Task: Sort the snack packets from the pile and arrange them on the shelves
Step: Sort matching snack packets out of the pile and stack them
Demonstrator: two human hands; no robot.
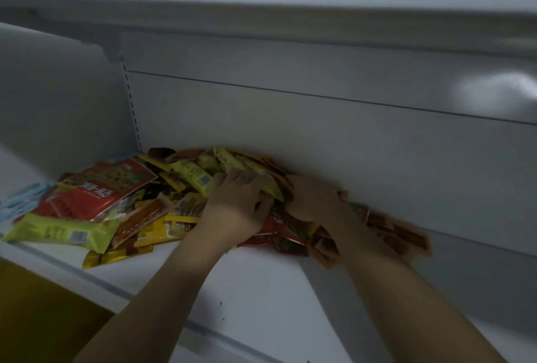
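Observation:
A pile of snack packets (162, 203) in red, yellow, green and orange lies on a white shelf (261, 290), pushed against its back panel. A large red packet (96, 191) tops the left side, with a long green packet (58, 230) in front of it. My left hand (235, 203) lies on the middle of the pile, its fingers bent over yellow-green packets. My right hand (316, 200) is on the pile's right part, its fingers buried among the packets and blurred. Orange-brown packets (401, 239) stick out to its right.
The shelf's grey back panel (319, 130) rises right behind the pile, and an upper shelf edge (261, 19) runs overhead. A slotted upright (132, 107) marks the left corner. Light blue items (20, 200) lie at the far left. A yellow surface (35, 319) shows below the shelf.

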